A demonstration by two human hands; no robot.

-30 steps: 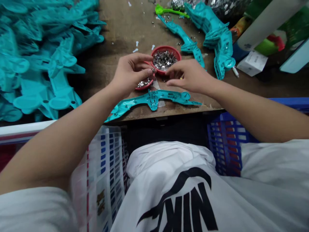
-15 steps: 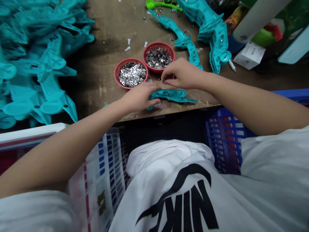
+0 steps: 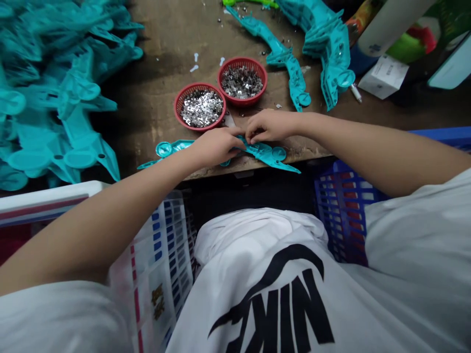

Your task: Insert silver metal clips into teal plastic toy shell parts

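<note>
Pinching teal frame [image 3: 267,153] with left hand [image 3: 215,146] and right hand [image 3: 267,126], fingertips together on it. Possible hazard: slip of either hand knocking red basket [image 3: 175,105], spilling metal pieces [image 3: 201,109].

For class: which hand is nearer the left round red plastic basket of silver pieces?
Left: the left hand is just below the basket; the right hand is farther right.

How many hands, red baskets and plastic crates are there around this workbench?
Hands: 2 (left hand, right hand)
Red baskets: 2 (left red basket, right red basket)
Plastic crates: 2 (blue crate, white crate)
Total: 6
</note>
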